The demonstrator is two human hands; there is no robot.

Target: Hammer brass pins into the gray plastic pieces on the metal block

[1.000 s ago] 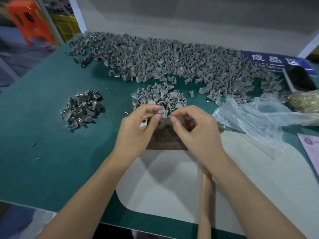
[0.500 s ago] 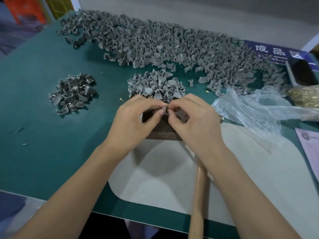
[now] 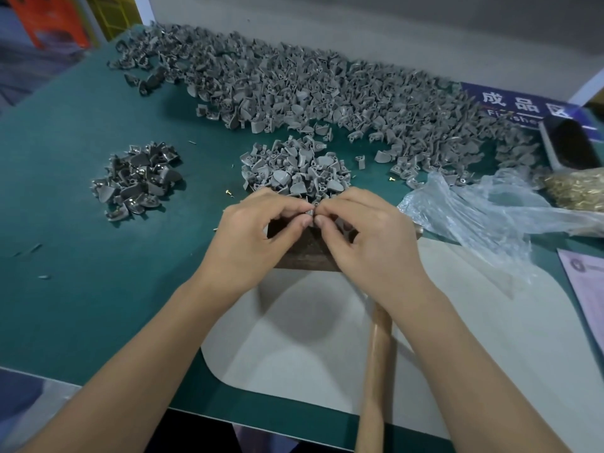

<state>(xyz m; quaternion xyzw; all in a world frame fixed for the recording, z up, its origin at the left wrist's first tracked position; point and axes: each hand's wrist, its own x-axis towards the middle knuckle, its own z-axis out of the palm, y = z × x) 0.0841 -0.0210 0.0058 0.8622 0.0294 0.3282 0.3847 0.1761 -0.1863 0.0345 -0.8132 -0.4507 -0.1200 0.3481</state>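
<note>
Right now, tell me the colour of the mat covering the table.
Dark teal green; the mat shows plainly in the head view, under the gray piles.

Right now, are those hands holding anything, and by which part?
Both hands pinch one small gray plastic piece between their fingertips above the metal block: left hand on its left side, right hand on its right.

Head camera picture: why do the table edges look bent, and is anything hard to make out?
Head view: the wide lens bows the table edges; both hands throw soft shadows on the pale mat; the plastic bag shows glare.
</note>
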